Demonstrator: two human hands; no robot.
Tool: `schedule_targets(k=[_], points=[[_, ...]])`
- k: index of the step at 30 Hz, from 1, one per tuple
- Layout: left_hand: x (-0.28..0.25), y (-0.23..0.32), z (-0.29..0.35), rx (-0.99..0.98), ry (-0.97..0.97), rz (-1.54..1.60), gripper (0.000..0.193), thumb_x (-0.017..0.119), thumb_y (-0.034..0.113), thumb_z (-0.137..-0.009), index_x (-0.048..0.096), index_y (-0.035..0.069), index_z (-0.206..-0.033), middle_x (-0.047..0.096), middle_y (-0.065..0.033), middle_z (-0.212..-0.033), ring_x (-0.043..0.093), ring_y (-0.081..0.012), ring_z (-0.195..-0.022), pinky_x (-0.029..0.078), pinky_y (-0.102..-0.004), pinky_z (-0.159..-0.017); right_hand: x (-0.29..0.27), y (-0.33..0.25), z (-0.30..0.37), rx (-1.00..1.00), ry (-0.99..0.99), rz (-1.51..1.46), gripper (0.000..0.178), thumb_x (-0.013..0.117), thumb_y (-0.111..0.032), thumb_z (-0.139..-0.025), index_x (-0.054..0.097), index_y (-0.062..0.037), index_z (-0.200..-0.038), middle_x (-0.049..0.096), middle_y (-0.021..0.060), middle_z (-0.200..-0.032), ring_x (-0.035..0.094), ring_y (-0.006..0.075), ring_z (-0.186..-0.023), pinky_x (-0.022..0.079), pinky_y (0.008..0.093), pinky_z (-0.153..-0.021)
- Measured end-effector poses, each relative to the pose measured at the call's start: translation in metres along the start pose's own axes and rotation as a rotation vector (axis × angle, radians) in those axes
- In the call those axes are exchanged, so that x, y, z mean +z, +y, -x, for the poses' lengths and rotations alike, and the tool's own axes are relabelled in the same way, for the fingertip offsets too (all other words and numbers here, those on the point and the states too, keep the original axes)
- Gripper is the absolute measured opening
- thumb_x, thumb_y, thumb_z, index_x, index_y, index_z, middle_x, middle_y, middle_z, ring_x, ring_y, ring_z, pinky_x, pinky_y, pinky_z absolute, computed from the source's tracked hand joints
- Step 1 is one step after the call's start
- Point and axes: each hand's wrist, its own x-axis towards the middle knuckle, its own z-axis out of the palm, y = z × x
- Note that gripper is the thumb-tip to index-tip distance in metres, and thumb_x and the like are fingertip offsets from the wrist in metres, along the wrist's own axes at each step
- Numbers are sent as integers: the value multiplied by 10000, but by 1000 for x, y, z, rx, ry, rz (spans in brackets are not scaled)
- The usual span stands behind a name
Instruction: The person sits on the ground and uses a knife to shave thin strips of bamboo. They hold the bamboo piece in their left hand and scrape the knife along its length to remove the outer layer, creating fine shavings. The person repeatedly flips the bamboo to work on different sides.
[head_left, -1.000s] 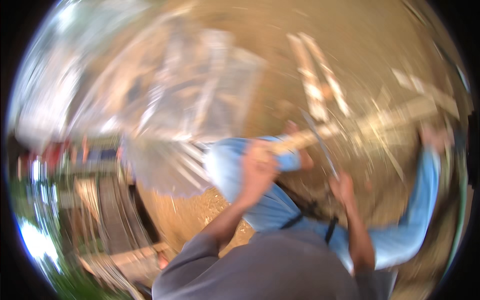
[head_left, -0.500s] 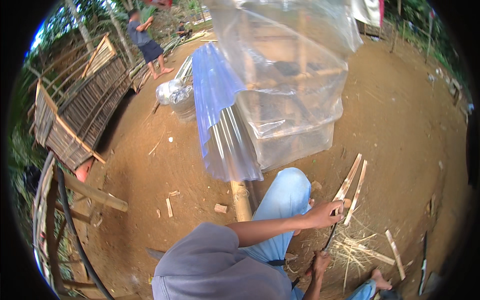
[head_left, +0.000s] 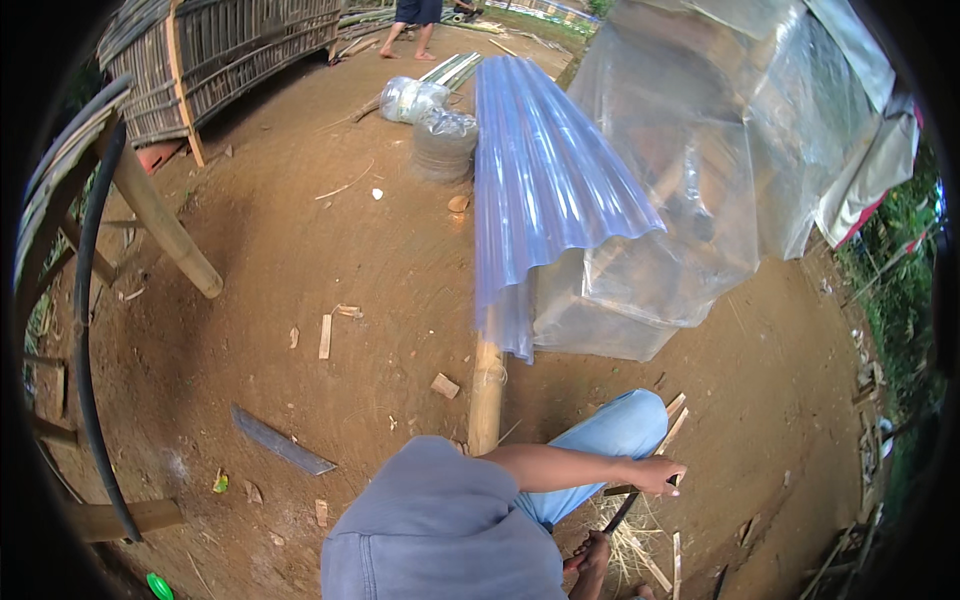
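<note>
1. the person sat low over bare brown earth, grey shirt and one knee in light blue jeans [head_left: 625, 428] filling the lower middle of the view.
2. the left hand [head_left: 655, 473] reached across just past that knee, fingers curled down around the top of a thin dark blade [head_left: 622, 512]; whether the fingers pinched it tight could not be told.
3. the right hand [head_left: 592, 556] sat lower, near the bottom edge of the view, closed around the lower end of the same dark blade.
4. the blade ran slanted between the two hands, above a scatter of pale bamboo shavings [head_left: 632, 545] on the ground.
5. split bamboo strips [head_left: 672, 425] lay just beyond the knee, close to the left hand.
6. a thick bamboo pole [head_left: 486, 395] lay on the earth in front of the person, running away under a blue corrugated plastic sheet [head_left: 540, 190].
7. crumpled clear plastic sheeting [head_left: 730, 150] was draped to the right of the corrugated sheet, touching it.
8. a flat grey blade-like piece [head_left: 282, 441] lay well apart on the ground to the left, among small wood offcuts.
9. a woven bamboo fence panel [head_left: 220, 45] stood at the upper left, and another person's legs [head_left: 412, 30] showed at the top edge.
</note>
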Motion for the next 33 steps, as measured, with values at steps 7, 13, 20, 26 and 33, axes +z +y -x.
schedule_targets(k=[7, 13, 20, 26, 33], points=[[7, 17, -9, 28, -56, 132, 300, 740, 280, -834, 570, 37, -882, 641, -103, -613, 672, -304, -702, 477, -441, -670, -18, -13, -7, 31, -3, 70, 158, 593, -197, -824, 478, -90, -818, 421, 30, -587, 438, 185, -454, 418, 335, -423], [16, 24, -13, -68, -128, 194, 338, 738, 306, -835, 601, 34, -983, 647, -118, -616, 676, -306, -696, 486, -446, -679, -24, -13, -2, 30, 27, 79, 182, 588, -225, -836, 480, -86, -787, 429, 31, -587, 450, 186, -462, 426, 338, -447], [26, 21, -15, -65, 31, 37, 381, 720, 352, -843, 586, 25, -987, 648, -210, -811, 642, -406, -821, 467, -504, -713, -30, 7, -2, 47, 15, 14, 185, 588, -240, -833, 470, -119, -759, 433, 19, -570, 444, 177, -448, 426, 329, -434], [7, 23, -16, -134, 78, -29, 327, 667, 338, -899, 557, 43, -990, 565, -175, -602, 575, -344, -574, 405, -479, -573, -13, 33, -2, 39, 48, -170, 168, 628, -195, -832, 493, -114, -775, 481, 20, -582, 474, 163, -444, 436, 324, -407], [3, 41, -68, -310, -33, -174, 179, 689, 177, -907, 585, 53, -984, 615, -84, -685, 500, -99, -525, 391, -317, -461, -34, 52, -22, 64, 136, -314, 167, 647, -130, -837, 527, -83, -731, 522, 28, -592, 495, 148, -437, 428, 301, -400]])
